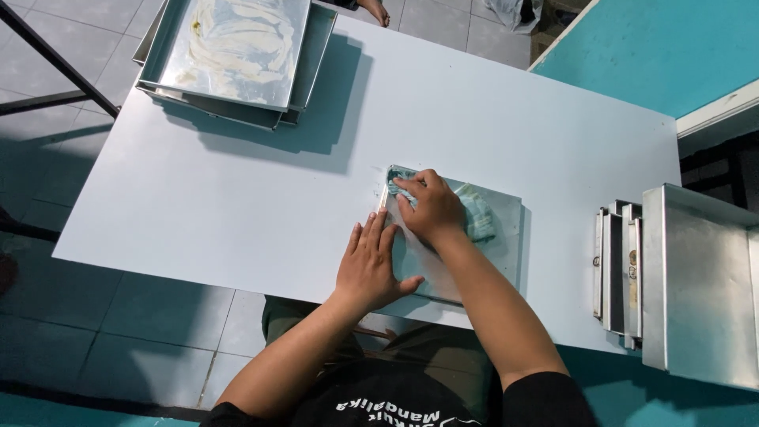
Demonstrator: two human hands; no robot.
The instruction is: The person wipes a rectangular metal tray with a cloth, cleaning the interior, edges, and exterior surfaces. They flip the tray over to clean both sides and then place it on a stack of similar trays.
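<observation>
Shallow metal tray (506, 237) lies flat, crumpled pale-blue cloth (478, 217) inside.

Both bare forearms are reaching forward from the bottom of the view, coming out of short black sleeves. The left hand (370, 265) is lying flat, palm down, with its fingers stretched straight ahead and held close together and its thumb angling out to the right. The right hand (431, 209) is sitting just ahead of and to the right of the left hand, knuckles up, its fingers curling downward and pointing left, pressing down. The right forearm is running diagonally back towards the body, and the two wrists are lying near each other.
</observation>
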